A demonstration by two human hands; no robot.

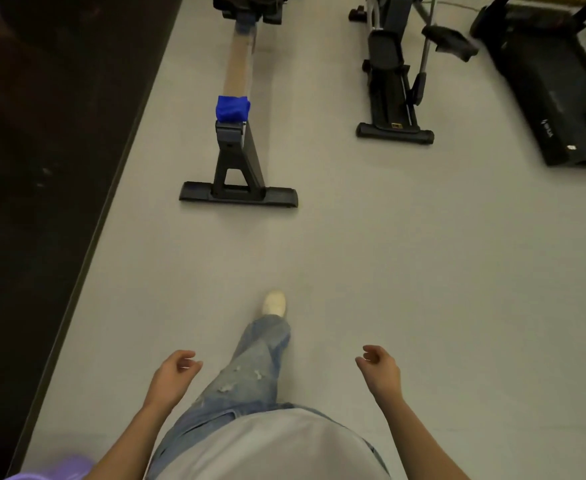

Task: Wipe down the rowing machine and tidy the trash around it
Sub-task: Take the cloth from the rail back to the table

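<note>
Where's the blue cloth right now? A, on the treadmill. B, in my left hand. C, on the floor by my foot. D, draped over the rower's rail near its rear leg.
D: the blue cloth sits on the rail, just above the rear leg; both hands are empty.

Rowing machine (237,157) lengthwise on floor; blue cloth (233,108) draped over rail's near end.
</note>
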